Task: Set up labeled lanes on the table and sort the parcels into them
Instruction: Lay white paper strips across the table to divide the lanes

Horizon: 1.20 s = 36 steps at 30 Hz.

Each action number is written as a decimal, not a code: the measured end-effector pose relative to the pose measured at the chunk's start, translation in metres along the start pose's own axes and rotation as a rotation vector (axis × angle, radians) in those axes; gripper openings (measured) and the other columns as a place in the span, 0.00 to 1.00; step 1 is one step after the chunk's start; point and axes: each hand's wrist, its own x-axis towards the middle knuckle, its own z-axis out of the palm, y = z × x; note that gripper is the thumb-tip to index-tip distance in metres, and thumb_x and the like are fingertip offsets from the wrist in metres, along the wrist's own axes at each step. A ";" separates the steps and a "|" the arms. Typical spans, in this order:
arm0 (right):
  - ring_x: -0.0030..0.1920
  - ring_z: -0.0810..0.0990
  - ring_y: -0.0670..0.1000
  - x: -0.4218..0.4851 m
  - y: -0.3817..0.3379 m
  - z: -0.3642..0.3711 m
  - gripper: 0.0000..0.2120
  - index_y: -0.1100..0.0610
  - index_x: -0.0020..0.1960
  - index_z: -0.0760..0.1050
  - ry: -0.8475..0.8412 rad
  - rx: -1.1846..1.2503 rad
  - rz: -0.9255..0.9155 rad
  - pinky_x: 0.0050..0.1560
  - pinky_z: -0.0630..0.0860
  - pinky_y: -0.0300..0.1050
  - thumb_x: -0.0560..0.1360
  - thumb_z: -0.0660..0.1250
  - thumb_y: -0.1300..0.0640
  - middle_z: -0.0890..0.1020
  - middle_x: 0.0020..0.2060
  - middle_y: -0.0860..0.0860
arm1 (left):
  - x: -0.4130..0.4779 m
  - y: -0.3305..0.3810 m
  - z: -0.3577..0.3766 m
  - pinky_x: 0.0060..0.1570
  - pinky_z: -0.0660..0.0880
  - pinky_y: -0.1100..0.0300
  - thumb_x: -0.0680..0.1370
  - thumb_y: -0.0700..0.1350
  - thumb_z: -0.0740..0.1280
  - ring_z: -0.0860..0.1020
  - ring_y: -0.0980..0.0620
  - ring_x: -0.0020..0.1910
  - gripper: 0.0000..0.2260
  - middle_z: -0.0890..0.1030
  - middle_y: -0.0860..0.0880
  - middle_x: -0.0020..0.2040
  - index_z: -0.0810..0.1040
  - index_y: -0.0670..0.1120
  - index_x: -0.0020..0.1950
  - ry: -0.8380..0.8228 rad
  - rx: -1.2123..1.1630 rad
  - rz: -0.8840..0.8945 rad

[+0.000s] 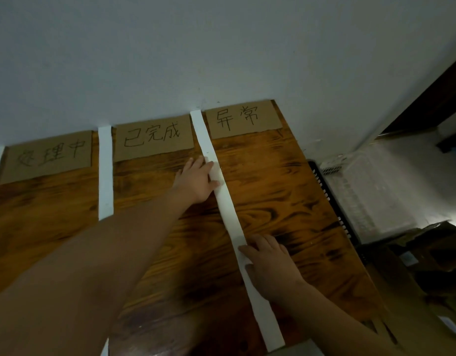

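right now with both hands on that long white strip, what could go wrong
The long white strip bends slightly between the left hand and right hand, so it may set crooked or wrinkled. Its near end reaches the table edge, where it could catch and lift.

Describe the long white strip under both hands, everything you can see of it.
The white strip is long, narrow and matte, like paper or tape. It lies flat on the wooden table and runs slightly wavy from the wall edge to the near edge, between the 已完成 card and the 异常 card. The left hand presses its far part, and the right hand presses its middle.
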 end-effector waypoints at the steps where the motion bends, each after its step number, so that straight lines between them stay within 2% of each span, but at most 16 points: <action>1: 0.74 0.53 0.52 0.000 -0.001 -0.004 0.23 0.45 0.74 0.58 0.023 0.009 -0.007 0.73 0.54 0.51 0.81 0.55 0.49 0.57 0.74 0.48 | -0.006 -0.002 -0.004 0.74 0.49 0.42 0.79 0.57 0.58 0.43 0.46 0.77 0.29 0.47 0.50 0.78 0.51 0.53 0.77 0.005 -0.010 -0.011; 6: 0.72 0.57 0.52 0.004 -0.014 -0.037 0.22 0.48 0.74 0.61 0.094 0.023 -0.141 0.70 0.60 0.48 0.80 0.56 0.49 0.60 0.73 0.49 | -0.057 -0.026 -0.025 0.74 0.49 0.44 0.78 0.63 0.56 0.43 0.46 0.77 0.31 0.46 0.49 0.78 0.51 0.53 0.77 0.013 -0.022 -0.087; 10: 0.73 0.57 0.53 0.011 -0.046 -0.078 0.24 0.51 0.75 0.60 0.088 0.020 -0.250 0.71 0.59 0.47 0.81 0.57 0.49 0.61 0.74 0.51 | -0.121 -0.066 -0.045 0.73 0.51 0.43 0.66 0.75 0.46 0.45 0.46 0.77 0.44 0.50 0.48 0.78 0.53 0.52 0.77 -0.033 -0.026 -0.161; 13: 0.72 0.60 0.53 0.013 -0.093 -0.107 0.25 0.52 0.74 0.60 0.078 -0.022 -0.346 0.70 0.61 0.48 0.80 0.58 0.47 0.62 0.73 0.52 | -0.186 -0.100 -0.068 0.73 0.50 0.42 0.72 0.71 0.50 0.45 0.45 0.76 0.39 0.48 0.49 0.77 0.53 0.50 0.77 0.016 -0.052 -0.258; 18: 0.73 0.59 0.55 -0.005 -0.201 -0.128 0.25 0.53 0.74 0.61 0.083 -0.098 -0.478 0.70 0.59 0.48 0.79 0.59 0.47 0.63 0.72 0.53 | -0.301 -0.170 -0.109 0.74 0.46 0.46 0.78 0.64 0.52 0.43 0.45 0.77 0.30 0.48 0.50 0.78 0.60 0.50 0.75 0.096 -0.055 -0.406; 21: 0.71 0.62 0.54 -0.020 -0.276 -0.122 0.26 0.52 0.74 0.62 0.091 -0.136 -0.556 0.69 0.62 0.49 0.79 0.60 0.46 0.65 0.71 0.53 | -0.380 -0.210 -0.126 0.75 0.47 0.48 0.75 0.67 0.55 0.44 0.46 0.77 0.35 0.49 0.49 0.78 0.54 0.51 0.77 0.224 -0.133 -0.540; 24: 0.71 0.63 0.55 -0.036 -0.359 -0.108 0.27 0.52 0.74 0.61 0.090 -0.167 -0.610 0.68 0.63 0.48 0.78 0.61 0.45 0.65 0.72 0.53 | -0.462 -0.251 -0.132 0.73 0.46 0.54 0.79 0.59 0.56 0.46 0.47 0.77 0.30 0.50 0.46 0.78 0.54 0.48 0.77 0.296 -0.143 -0.604; 27: 0.70 0.65 0.54 -0.052 -0.444 -0.087 0.27 0.52 0.73 0.63 0.119 -0.182 -0.673 0.68 0.64 0.47 0.77 0.62 0.45 0.66 0.71 0.53 | -0.541 -0.312 -0.125 0.74 0.47 0.50 0.79 0.60 0.57 0.44 0.46 0.77 0.30 0.49 0.47 0.78 0.53 0.50 0.77 0.344 -0.205 -0.699; 31: 0.71 0.63 0.55 -0.073 -0.545 -0.059 0.27 0.52 0.74 0.62 0.072 -0.160 -0.723 0.69 0.63 0.49 0.78 0.61 0.45 0.63 0.73 0.54 | -0.636 -0.394 -0.112 0.74 0.51 0.49 0.77 0.62 0.59 0.48 0.45 0.77 0.32 0.51 0.47 0.78 0.55 0.51 0.77 0.388 -0.274 -0.829; 36: 0.69 0.66 0.55 -0.082 -0.649 -0.032 0.27 0.53 0.73 0.63 0.051 -0.157 -0.790 0.66 0.67 0.49 0.78 0.62 0.45 0.65 0.72 0.54 | -0.725 -0.472 -0.104 0.74 0.52 0.46 0.78 0.60 0.60 0.49 0.43 0.76 0.30 0.52 0.46 0.78 0.55 0.52 0.76 0.442 -0.331 -0.967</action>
